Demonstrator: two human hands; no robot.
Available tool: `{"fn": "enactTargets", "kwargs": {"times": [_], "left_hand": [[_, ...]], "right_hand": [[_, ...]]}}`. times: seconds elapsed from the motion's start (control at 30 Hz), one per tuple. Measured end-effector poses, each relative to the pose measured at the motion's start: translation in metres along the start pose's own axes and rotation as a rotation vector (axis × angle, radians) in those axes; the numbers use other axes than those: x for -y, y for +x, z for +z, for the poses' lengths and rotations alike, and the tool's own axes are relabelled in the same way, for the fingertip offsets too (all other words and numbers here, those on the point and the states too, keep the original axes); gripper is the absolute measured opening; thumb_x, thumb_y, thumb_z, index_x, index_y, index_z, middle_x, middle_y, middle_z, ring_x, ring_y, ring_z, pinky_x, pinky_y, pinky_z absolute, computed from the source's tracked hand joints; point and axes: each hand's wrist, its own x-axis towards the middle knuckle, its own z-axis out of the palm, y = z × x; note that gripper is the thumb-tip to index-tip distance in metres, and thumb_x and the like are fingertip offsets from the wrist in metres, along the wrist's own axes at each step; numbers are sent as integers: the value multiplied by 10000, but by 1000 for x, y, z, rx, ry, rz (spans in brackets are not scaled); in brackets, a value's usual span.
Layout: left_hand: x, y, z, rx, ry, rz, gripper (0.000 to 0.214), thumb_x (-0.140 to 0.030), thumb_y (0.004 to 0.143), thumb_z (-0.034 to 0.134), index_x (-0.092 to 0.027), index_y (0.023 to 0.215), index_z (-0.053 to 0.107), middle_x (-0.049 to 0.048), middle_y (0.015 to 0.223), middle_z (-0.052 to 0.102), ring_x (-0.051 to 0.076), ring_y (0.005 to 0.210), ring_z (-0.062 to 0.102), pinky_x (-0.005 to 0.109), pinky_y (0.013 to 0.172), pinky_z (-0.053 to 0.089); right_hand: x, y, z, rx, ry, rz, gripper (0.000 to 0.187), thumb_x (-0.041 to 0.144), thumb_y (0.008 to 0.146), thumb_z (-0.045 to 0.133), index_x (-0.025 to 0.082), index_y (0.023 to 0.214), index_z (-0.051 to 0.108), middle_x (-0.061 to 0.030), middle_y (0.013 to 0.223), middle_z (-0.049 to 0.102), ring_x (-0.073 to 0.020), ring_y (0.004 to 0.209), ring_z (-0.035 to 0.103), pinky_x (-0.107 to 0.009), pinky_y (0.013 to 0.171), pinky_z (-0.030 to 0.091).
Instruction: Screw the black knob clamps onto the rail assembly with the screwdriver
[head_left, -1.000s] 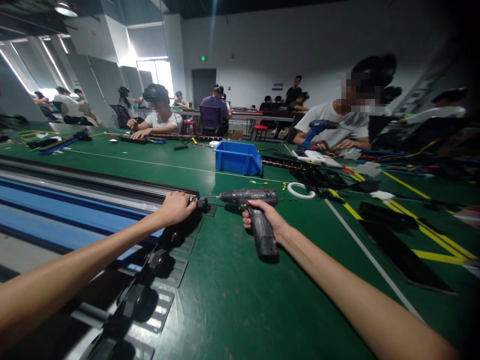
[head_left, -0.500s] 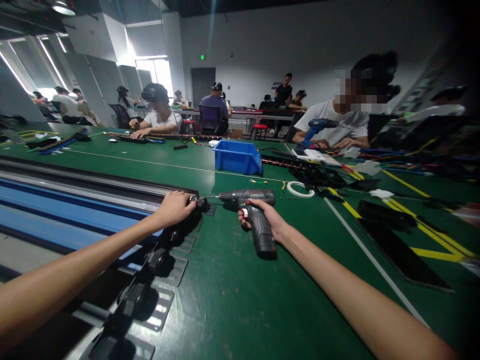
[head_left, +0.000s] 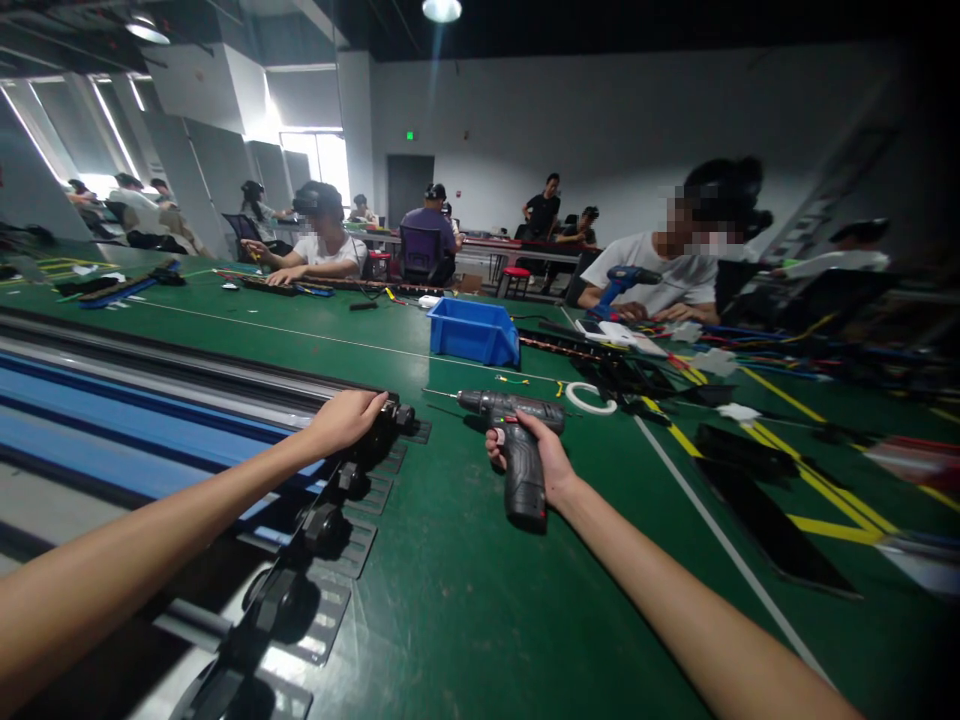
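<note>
In my right hand [head_left: 551,462] is a black cordless drill [head_left: 523,462], its long thin bit pointing left. The bit's tip stands apart from the assembly's corner, and a finger lies by the trigger. My left hand [head_left: 351,418] is closed over the far corner of a long blue-and-silver frame assembly [head_left: 247,405], its fingertips mostly hidden. Right beside those fingers sits a black cable gland [head_left: 406,417]. Several more black glands [head_left: 324,525] and slotted plates [head_left: 360,548] line the same end of the assembly, towards me.
On the green table [head_left: 450,620] stand a blue bin [head_left: 474,335] and a white ring [head_left: 591,399]. A black panel [head_left: 780,515] and loose wires lie at the right. Across the table, co-workers sit, one near a blue drill [head_left: 626,283].
The drill has moved back to the right, so its bit is now away from the assembly's corner. My left hand stays at that corner. The view has tilted up slightly.
</note>
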Motion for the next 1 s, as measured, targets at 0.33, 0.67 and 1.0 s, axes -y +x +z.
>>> {"fn": "enactTargets", "kwargs": {"times": [0.33, 0.67, 1.0], "left_hand": [[23, 3, -5, 22, 136, -51, 550, -526, 997, 264, -228, 783, 674, 104, 837, 728, 260, 794, 669, 300, 612, 311], [24, 4, -3, 54, 181, -72, 554, -533, 984, 259, -223, 771, 666, 107, 819, 721, 260, 787, 667, 295, 618, 335], [23, 5, -4, 64, 179, -68, 530, -520, 986, 275, -224, 811, 678, 115, 852, 735, 269, 810, 674, 291, 631, 351]], "right_hand": [[7, -69, -28, -105, 11, -128, 363, 431, 915, 559, 84, 1007, 617, -138, 861, 671, -190, 731, 673, -288, 678, 620], [7, -120, -51, -276, 150, -398, 305, 387, 919, 547, 127, 1076, 574, -95, 874, 636, -188, 773, 660, -309, 751, 629], [7, -116, -49, -303, 155, -380, 239, 381, 917, 568, 167, 1020, 596, -75, 835, 647, -189, 737, 663, -318, 723, 636]]}}
